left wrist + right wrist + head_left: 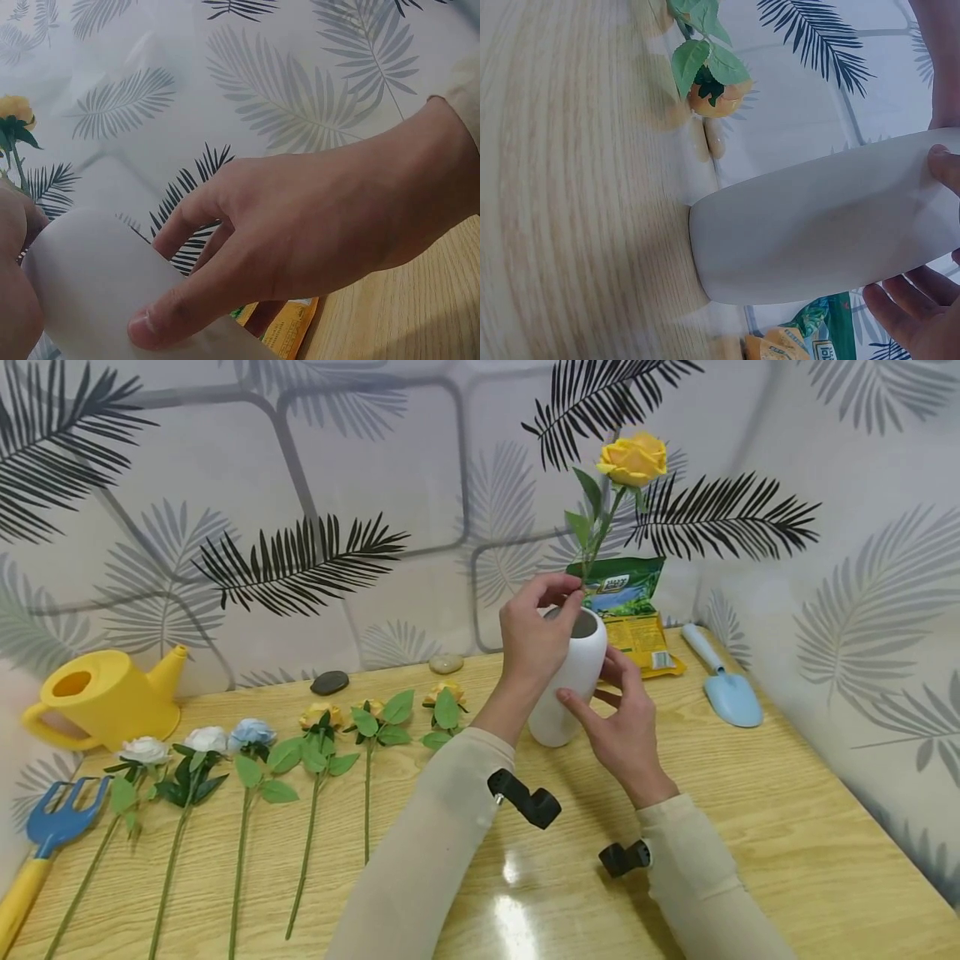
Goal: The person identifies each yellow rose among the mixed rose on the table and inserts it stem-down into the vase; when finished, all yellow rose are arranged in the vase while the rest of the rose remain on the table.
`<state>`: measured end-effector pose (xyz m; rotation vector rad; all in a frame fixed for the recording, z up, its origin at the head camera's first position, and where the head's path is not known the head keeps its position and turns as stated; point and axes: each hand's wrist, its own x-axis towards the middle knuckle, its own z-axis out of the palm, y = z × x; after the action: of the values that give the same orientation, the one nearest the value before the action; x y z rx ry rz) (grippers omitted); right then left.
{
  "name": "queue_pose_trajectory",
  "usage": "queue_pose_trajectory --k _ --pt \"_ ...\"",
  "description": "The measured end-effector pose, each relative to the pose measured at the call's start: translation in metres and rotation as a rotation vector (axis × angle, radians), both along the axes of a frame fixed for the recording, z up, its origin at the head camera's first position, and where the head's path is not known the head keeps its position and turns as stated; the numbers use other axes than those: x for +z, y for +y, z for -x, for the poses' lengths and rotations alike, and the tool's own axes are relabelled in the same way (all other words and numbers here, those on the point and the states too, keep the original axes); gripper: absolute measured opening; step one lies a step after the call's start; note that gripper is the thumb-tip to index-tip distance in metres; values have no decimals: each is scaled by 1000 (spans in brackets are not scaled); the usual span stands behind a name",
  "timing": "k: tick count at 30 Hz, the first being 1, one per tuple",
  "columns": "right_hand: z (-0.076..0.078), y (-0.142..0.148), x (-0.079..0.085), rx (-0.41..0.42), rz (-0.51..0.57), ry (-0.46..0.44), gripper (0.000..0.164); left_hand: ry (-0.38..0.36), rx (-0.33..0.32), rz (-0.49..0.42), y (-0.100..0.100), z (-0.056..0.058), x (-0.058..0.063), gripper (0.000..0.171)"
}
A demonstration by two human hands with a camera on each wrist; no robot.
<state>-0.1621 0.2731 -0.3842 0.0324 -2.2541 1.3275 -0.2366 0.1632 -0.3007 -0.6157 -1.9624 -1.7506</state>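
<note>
My left hand (536,631) pinches the stem of a yellow artificial rose (633,460) between thumb and fingertips, just over the mouth of a white vase (573,672). The bloom points up; the stem's lower part is hidden by the hand and the rim. Around the vase's side curls my right hand (626,727), thumb on the front and fingers at the far right side. The left wrist view shows this right hand (277,225) from close up. In the right wrist view the vase (810,225) has its base on the wooden table (570,187).
Several roses lie in a row at left, among them a blue rose (252,735). Beyond them are a yellow watering can (112,697) and a blue hand fork (63,827). A green-yellow packet (633,622) stands behind the vase, a blue trowel (731,693) at right. Stones (330,682) lie along the wall.
</note>
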Motion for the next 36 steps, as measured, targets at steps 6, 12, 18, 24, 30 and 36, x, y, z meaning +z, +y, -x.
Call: queue_pose_trajectory --k 6,12,18,24,30,36 --pt "1 -1 -2 20 8 26 75 -34 22 93 -2 0 0 9" --pt "1 -3 -3 30 4 20 74 -71 13 139 -3 0 -3 9" --pt "1 -2 -3 26 -3 21 74 -89 -13 153 -3 0 -4 9" --pt "1 -2 -3 24 7 25 73 -100 -8 184 -2 0 -3 10" --pt "0 0 -3 20 6 24 73 -118 -10 172 -1 0 -2 8" --pt "0 2 -2 15 5 35 74 -125 -23 157 2 1 -2 9"
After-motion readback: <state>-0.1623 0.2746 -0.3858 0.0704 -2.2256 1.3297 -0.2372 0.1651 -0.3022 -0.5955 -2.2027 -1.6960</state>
